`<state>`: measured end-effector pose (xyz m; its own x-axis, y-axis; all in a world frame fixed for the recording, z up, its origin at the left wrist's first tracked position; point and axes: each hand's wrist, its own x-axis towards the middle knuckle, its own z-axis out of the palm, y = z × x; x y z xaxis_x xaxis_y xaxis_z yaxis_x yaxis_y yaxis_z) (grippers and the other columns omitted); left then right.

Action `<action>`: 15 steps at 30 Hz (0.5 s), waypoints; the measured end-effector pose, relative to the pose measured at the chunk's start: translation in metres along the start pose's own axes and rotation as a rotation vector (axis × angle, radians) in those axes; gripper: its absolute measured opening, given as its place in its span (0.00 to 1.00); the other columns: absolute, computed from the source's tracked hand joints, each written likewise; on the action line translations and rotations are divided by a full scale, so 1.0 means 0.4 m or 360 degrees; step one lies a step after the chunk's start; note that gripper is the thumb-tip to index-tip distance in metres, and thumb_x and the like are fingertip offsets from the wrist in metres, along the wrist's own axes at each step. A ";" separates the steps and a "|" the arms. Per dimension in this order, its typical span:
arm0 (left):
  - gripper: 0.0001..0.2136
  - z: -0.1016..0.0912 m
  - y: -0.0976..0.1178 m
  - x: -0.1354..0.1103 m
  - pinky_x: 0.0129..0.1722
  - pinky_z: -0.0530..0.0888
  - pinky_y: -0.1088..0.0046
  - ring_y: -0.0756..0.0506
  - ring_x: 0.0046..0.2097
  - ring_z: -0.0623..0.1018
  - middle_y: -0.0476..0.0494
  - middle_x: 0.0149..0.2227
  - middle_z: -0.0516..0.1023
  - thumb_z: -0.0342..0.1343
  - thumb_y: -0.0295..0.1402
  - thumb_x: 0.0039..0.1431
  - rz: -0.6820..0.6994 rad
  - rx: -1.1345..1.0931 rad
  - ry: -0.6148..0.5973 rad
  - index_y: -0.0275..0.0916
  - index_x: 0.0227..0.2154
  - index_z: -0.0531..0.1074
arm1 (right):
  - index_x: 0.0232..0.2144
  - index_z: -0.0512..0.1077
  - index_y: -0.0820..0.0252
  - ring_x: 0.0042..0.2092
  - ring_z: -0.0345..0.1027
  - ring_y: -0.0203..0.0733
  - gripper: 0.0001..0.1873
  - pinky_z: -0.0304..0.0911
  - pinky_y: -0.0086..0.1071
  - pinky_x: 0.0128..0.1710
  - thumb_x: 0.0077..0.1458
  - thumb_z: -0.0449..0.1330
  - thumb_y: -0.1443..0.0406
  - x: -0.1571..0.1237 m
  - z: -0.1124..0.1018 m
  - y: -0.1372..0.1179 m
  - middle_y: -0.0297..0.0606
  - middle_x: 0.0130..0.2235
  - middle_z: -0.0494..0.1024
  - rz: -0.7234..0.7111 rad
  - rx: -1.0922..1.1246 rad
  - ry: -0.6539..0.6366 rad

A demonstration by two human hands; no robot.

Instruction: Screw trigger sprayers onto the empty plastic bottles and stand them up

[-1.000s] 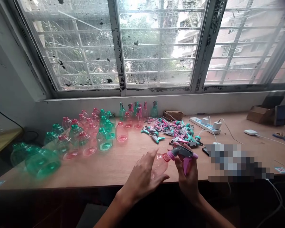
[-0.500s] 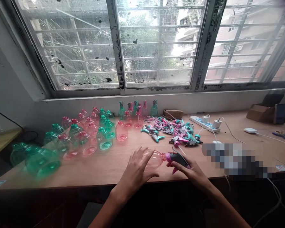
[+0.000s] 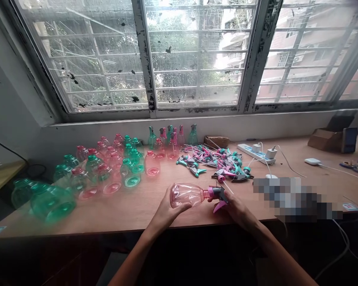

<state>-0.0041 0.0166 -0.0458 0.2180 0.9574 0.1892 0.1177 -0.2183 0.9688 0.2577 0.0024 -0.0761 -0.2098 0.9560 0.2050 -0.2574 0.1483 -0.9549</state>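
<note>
Over the tabletop (image 3: 137,212), the left hand's grip (image 3: 166,209) cradled the sideways pink bottle (image 3: 186,194), the right hand (image 3: 238,208) held its spray head (image 3: 218,193), and good handling called for keeping both aligned.

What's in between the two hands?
A pink bottle, held sideways: left hand at its base, right hand at its spray head. The head view shows it.

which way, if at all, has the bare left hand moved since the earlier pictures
Yes, leftward: the bare left hand now lies less far to the right of the nearest upright, translucent pink plastic bottle than in the earlier views.
</note>
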 end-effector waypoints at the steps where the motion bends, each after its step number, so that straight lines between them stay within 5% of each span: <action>1: 0.38 -0.001 0.001 -0.001 0.62 0.65 0.56 0.33 0.61 0.70 0.32 0.61 0.68 0.69 0.41 0.49 0.0003 -0.0022 0.0007 0.36 0.60 0.59 | 0.52 0.73 0.58 0.43 0.74 0.51 0.27 0.68 0.40 0.42 0.63 0.53 0.46 -0.001 -0.002 0.000 0.45 0.42 0.81 0.0020 0.0011 -0.0006; 7: 0.37 -0.005 0.008 -0.012 0.58 0.69 0.55 0.34 0.57 0.74 0.30 0.61 0.67 0.66 0.43 0.53 0.0004 -0.0120 0.0049 0.36 0.62 0.56 | 0.50 0.74 0.56 0.43 0.75 0.49 0.20 0.66 0.35 0.39 0.60 0.62 0.53 0.004 0.004 -0.010 0.42 0.44 0.80 0.0124 -0.0160 -0.0127; 12: 0.47 0.001 0.001 -0.015 0.61 0.66 0.56 0.33 0.63 0.67 0.32 0.64 0.62 0.69 0.41 0.49 0.0022 -0.0172 0.0005 0.43 0.67 0.48 | 0.51 0.71 0.56 0.32 0.72 0.42 0.25 0.63 0.30 0.28 0.55 0.66 0.51 0.020 0.026 -0.013 0.36 0.35 0.79 0.0142 -0.0385 0.0034; 15: 0.50 0.003 -0.007 -0.017 0.60 0.67 0.54 0.34 0.62 0.68 0.33 0.66 0.56 0.69 0.38 0.49 0.0026 -0.0155 -0.0051 0.47 0.69 0.43 | 0.46 0.71 0.58 0.31 0.72 0.42 0.24 0.64 0.31 0.30 0.53 0.67 0.51 0.022 0.034 -0.013 0.34 0.31 0.79 0.0103 -0.0452 0.0128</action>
<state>-0.0046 0.0104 -0.0500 0.2502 0.9470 0.2015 0.0196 -0.2131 0.9768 0.2446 0.0065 -0.0663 -0.1390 0.9811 0.1350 0.0308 0.1405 -0.9896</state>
